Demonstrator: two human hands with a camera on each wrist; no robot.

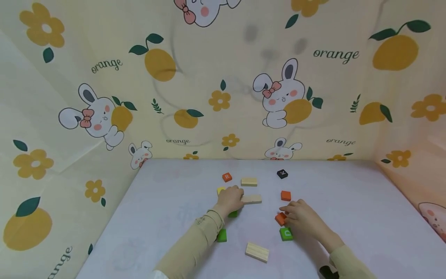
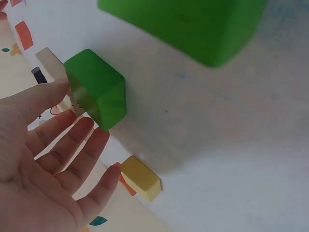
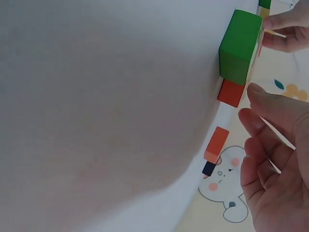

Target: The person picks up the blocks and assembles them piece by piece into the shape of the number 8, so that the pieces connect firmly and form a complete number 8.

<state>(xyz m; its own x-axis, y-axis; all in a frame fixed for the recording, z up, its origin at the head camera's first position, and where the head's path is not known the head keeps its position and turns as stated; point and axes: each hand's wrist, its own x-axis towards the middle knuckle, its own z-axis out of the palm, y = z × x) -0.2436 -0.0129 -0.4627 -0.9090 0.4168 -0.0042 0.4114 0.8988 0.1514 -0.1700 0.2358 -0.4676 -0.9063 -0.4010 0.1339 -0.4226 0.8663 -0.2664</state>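
As left hand (image 1: 230,198) partly covers plank (image 1: 252,199), grip unclear, right hand (image 1: 306,220) loose, partly hiding orange block (image 1: 280,219)

White tabletop (image 1: 167,209); on it: green blocks (image 1: 286,234), orange blocks (image 1: 286,195), yellow block (image 2: 142,177), black block (image 1: 282,174), pale wooden blocks (image 1: 257,252).

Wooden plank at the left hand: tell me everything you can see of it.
The wooden plank is a pale, narrow oblong of bare-looking wood, no lettering visible. It extends crosswise over the white tabletop; whether it is lifted is unclear. The left hand hides its left end, so whether the grip is closed on it cannot be seen.
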